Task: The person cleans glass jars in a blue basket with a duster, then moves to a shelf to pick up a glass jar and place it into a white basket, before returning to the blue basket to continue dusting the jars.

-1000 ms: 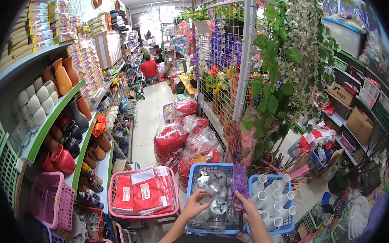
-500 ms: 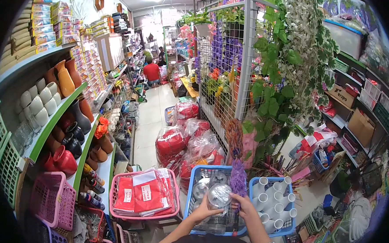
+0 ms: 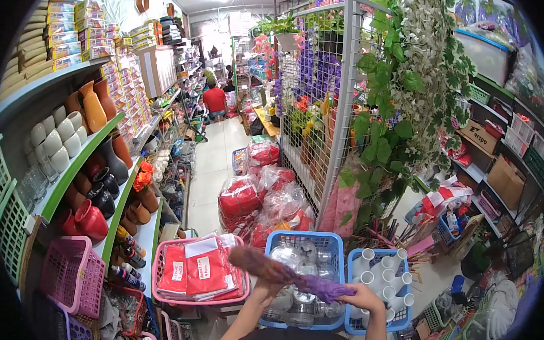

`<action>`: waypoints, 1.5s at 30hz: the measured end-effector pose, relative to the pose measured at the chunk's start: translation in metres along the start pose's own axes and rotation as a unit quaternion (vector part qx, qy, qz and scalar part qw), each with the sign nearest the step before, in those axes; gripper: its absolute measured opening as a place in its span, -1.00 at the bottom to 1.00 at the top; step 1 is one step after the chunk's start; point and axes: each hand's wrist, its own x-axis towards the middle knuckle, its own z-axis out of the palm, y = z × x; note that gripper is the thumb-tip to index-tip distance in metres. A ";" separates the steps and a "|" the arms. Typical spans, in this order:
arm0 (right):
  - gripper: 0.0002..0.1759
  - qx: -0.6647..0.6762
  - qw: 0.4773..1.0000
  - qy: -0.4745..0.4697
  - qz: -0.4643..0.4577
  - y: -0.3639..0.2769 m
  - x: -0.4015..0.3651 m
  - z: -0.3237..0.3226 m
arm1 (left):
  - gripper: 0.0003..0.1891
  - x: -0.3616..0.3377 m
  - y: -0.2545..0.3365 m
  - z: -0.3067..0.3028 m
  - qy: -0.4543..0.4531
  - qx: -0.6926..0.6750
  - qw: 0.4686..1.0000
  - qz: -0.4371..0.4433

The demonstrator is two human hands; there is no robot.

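Observation:
A purple and brown feather duster (image 3: 297, 278) slants over the blue basket, its brown end blurred and pointing left. My right hand (image 3: 367, 299) is closed around its purple end. Beneath the brown part, my left hand (image 3: 268, 291) is curled at the side of a clear glass jar (image 3: 283, 298); the duster covers its fingertips and much of the jar. More clear glass jars (image 3: 306, 252) fill the blue basket (image 3: 342, 250) below both hands.
Right of the jars stands a second blue basket (image 3: 407, 319) of white vases (image 3: 390, 292). A pink basket (image 3: 245, 290) with red packets (image 3: 204, 271) is at the left. Wrapped red bundles (image 3: 240, 196) lie beyond, beside a wire rack (image 3: 317, 74). A person in red (image 3: 214, 99) is far down the aisle.
The duster has swung from upright to nearly level, its brown end now left over the jar. My left hand has moved slightly left and the right hand to the right.

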 end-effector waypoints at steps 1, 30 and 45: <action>-0.69 -0.044 0.998 0.039 0.004 0.008 0.000 -0.005 | -0.49 -0.001 0.000 0.003 -0.001 0.000 1.000 -0.001; -0.63 -0.107 0.984 0.144 0.012 0.017 -0.026 -0.007 | -0.54 0.012 0.000 0.024 0.054 0.227 0.972 0.012; -0.63 -0.176 0.971 0.155 0.041 0.017 -0.049 -0.008 | -0.52 0.001 -0.003 0.010 0.072 0.204 0.976 -0.022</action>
